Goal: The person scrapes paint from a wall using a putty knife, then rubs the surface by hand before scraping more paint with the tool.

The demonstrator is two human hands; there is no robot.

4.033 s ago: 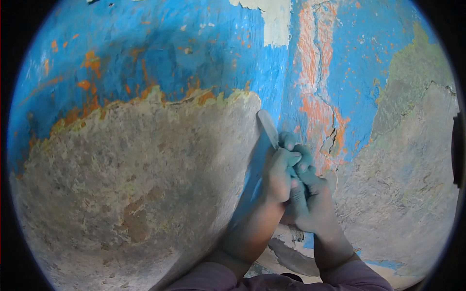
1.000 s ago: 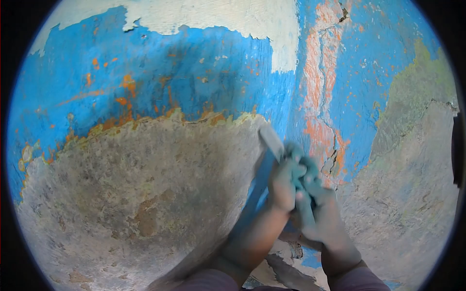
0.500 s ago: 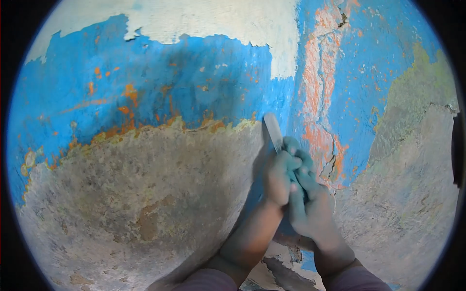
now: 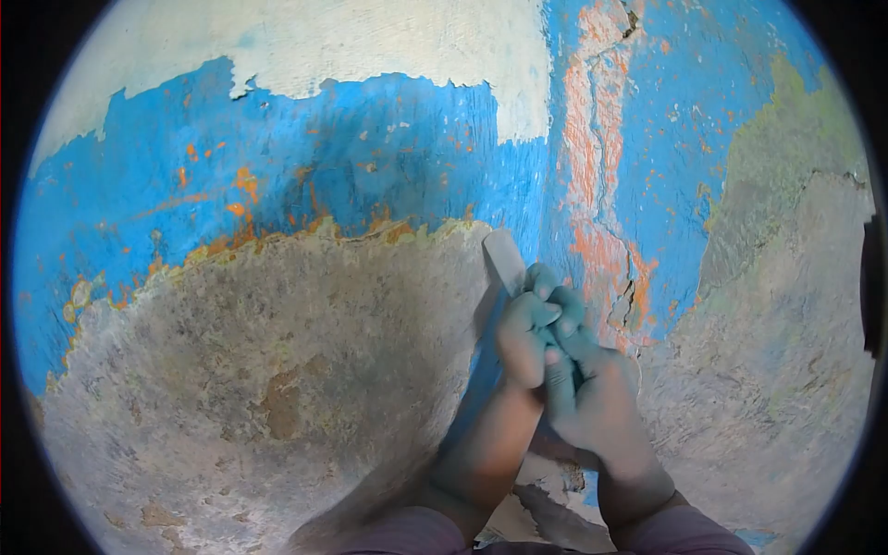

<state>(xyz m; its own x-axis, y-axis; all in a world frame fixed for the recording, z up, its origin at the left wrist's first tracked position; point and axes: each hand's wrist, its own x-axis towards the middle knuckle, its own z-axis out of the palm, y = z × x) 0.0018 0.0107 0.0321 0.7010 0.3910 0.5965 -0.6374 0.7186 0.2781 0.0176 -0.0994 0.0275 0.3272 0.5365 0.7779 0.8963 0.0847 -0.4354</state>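
My left hand (image 4: 524, 340) and my right hand (image 4: 595, 393) are closed together around the handle of a flat metal scraper (image 4: 505, 261). Fingers hide most of the handle. The blade points up and to the left, with its end at the wall where blue paint (image 4: 398, 157) borders bare grey plaster (image 4: 342, 333). Whether the whole blade edge touches the wall, I cannot tell. Both hands look dusted blue-grey, and the forearms reach up from the bottom of the view.
Cream paint (image 4: 370, 42) covers the upper wall, with a ragged lower edge. To the right of an inner corner, a cracked strip with orange patches (image 4: 592, 120) runs down the blue wall. Grey plaster (image 4: 740, 407) shows lower right. Broken debris (image 4: 555, 518) lies below my hands.
The view has shifted slightly, moving the wall leftward. The scraper's blade has come a little down and left and has turned, showing more of its broad face. Both hands keep their grip.
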